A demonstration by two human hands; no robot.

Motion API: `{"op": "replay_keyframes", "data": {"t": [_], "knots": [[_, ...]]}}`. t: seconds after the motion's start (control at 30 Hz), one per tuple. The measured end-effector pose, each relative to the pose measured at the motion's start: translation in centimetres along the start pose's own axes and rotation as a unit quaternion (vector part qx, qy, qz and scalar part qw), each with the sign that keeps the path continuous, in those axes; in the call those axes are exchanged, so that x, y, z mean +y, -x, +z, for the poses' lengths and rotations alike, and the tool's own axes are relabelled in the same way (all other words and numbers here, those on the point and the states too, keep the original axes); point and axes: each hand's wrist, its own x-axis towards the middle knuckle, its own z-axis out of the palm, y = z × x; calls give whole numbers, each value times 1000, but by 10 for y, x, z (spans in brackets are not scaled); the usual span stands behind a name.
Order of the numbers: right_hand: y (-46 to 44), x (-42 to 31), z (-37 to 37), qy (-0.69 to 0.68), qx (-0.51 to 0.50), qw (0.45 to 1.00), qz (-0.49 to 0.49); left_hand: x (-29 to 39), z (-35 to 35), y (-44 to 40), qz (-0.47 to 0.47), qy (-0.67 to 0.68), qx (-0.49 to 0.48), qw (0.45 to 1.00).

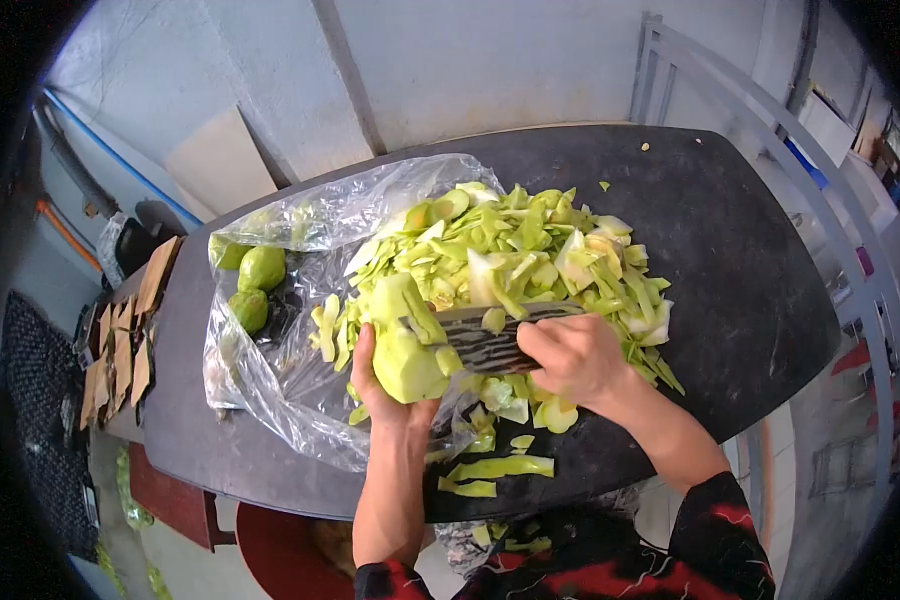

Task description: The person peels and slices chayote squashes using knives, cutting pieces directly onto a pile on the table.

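My left hand (368,378) is wrapped around a large peeled green fruit (410,372), which looks like a green mango, held above the table. A partly cut slice (422,312) stands out from its right side. My right hand (578,358) grips a broad knife (478,342) with a dark, wavy-patterned blade. The blade points left, its end at the fruit, and a small green piece sticks to it. Behind both hands lies a big heap of pale green slices and pieces (530,235). The knife handle is mostly hidden in my fist.
A clear plastic bag (320,415) spreads over the left of the dark table (740,270), with several green unpeeled fruits (262,268) on it. Peel strips (500,467) lie near the front edge. A grey metal railing (820,160) stands right; a red tub (275,550) sits below.
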Motion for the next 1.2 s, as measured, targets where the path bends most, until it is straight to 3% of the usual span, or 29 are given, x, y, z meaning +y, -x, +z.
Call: {"op": "replay_keyframes", "data": {"t": [0.2,0.27,0.4,0.47,0.5,0.57,0.6,0.67,0.7,0.8,0.83,0.97,1.07,1.2], "knots": [[0,-6,2,-13,20,1000,-13,-10,-5,3,15,-63,-26,998],[1,7,9,11,-7,999,42,-7,-4,8,-33,-31,-14,999],[-1,-2,-2,17,3,1000,25,-9,-1,5,-25,-56,-83,995],[-1,-1,-2,10,-9,1000,19,-12,-4,6,1,-49,32,998],[2,8,7,16,-31,998,59,-11,-6,10,-3,-52,36,998],[3,24,12,37,-27,994,99,-6,-7,11,-65,-7,-108,992],[3,24,8,40,-26,994,96,-7,-3,9,-63,-5,-111,992],[4,18,5,17,-38,990,135,-7,7,5,-63,66,-14,996],[3,14,4,18,-28,992,122,-4,14,4,-76,132,-20,988],[4,7,9,8,-21,996,91,-2,3,-3,-58,87,-7,995],[7,7,10,37,-16,998,43,-4,7,0,-45,59,74,994],[7,-9,12,35,52,996,-57,-4,3,-2,-42,34,66,996],[6,-19,7,51,49,992,-102,-6,-5,-3,-58,39,37,997],[5,-23,7,60,51,991,-111,-10,-10,-6,-76,82,31,993]]}}
